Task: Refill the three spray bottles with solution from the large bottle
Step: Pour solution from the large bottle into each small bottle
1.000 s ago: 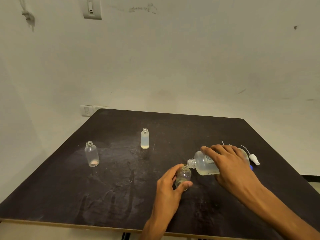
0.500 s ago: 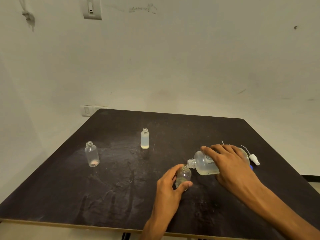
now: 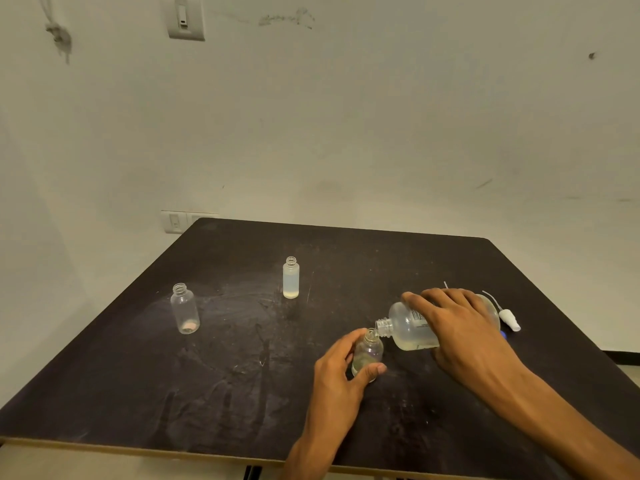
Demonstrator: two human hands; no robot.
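Lower right of centre on the dark desk (image 3: 138, 375), the left hand (image 3: 337, 372) is wrapped around a small bottle (image 3: 367, 353), hiding its left side. The right hand (image 3: 464, 330) clasps the tilted large bottle (image 3: 410, 329), covering its rear; the necks meet, though any liquid stream is too faint to tell. A white sprayer (image 3: 509, 318) lies just behind, partly hidden.

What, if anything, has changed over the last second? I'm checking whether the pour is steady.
Nothing visibly changed. The right hand keeps the large bottle tipped, its mouth at the small bottle steadied by the left hand. The two other bottles stand untouched.
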